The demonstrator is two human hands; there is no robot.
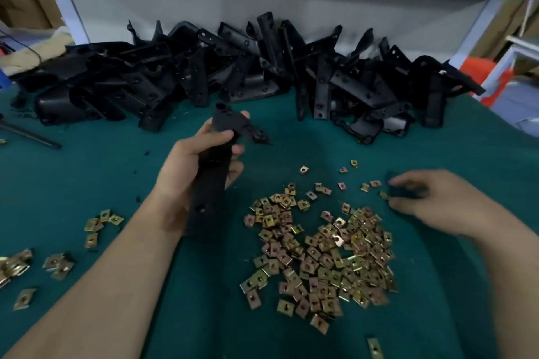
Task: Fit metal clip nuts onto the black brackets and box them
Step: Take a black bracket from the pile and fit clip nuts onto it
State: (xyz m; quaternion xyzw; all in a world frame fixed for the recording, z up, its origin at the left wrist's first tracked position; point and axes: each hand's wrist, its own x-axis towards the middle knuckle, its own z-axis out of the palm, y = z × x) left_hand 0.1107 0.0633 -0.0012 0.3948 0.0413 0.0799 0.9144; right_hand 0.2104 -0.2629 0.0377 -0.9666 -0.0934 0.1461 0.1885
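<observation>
The left hand (186, 163) grasps 1 black bracket (210, 192) around its middle, fingers and thumb wrapped about it, and holds it lifted off the green table (87, 178) with its wider end pointing away toward the heap of brackets (233, 67) at the back. The right hand (437, 204) is low over the table at the far right edge of the main pile of clip nuts (323, 256). Its forefinger and thumb are curved toward 1 stray clip nut (384, 195), but blur hides whether they already pinch it or only bracket it, so I cannot tell. A smaller scatter of clip nuts (99, 221) lies to the left of the left forearm. No box is in view.

The step in hand looks like fetching a nut for the held bracket, so the task seems early, with the heap still large.

Risks from here, as I judge them:
- The nut is small and flat on cloth. A hasty pinch could slide it away or flick it among the others.
- Picking it up the wrong way round would mean turning it in the fingers, and it could drop.
- Pushed on crooked, its hole may miss the bracket's hole.
- The left grip sits mid-length, so pressing a nut onto an end could make the bracket twist or slip.
</observation>
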